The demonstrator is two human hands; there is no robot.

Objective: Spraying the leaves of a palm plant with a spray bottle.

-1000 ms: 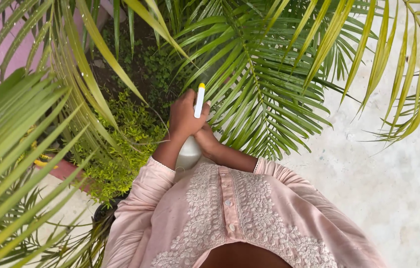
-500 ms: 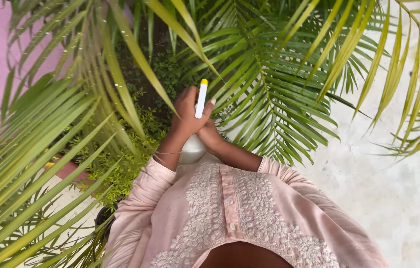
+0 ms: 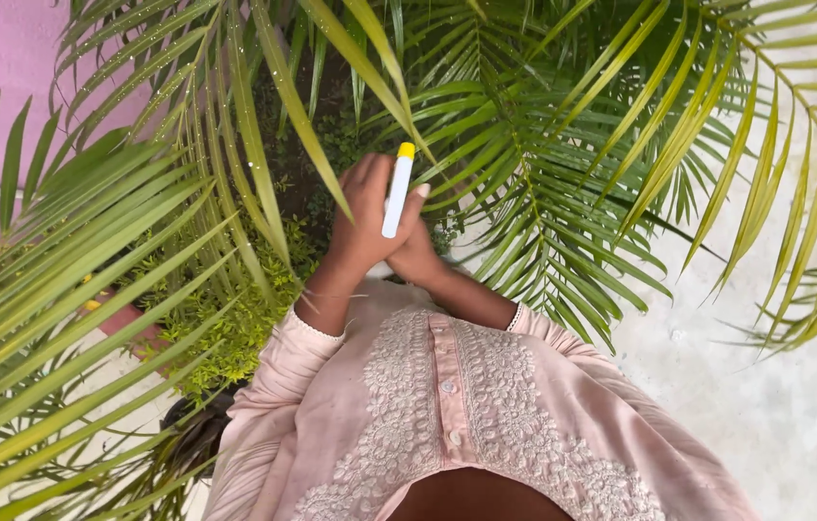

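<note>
My left hand (image 3: 362, 224) is closed round a white sprayer (image 3: 396, 193) with a yellow tip, thumb pressed to its right side, held in front of my chest among the palm fronds (image 3: 563, 164). My right hand (image 3: 418, 259) sits just under and behind the left, touching it; I cannot tell whether it grips anything, since the left hand and the sprayer cover its fingers. The left hand is the one that carries the sprayer. The sprayer's long axis runs almost straight away from me, leaning slightly right, and the yellow tip points away from my body toward the dark soil (image 3: 307, 154) at the heart of the plant. Low shrubs (image 3: 225, 318) lie down to my left, a pink wall (image 3: 3, 68) beyond them, pale floor (image 3: 765, 386) to my right.
</note>
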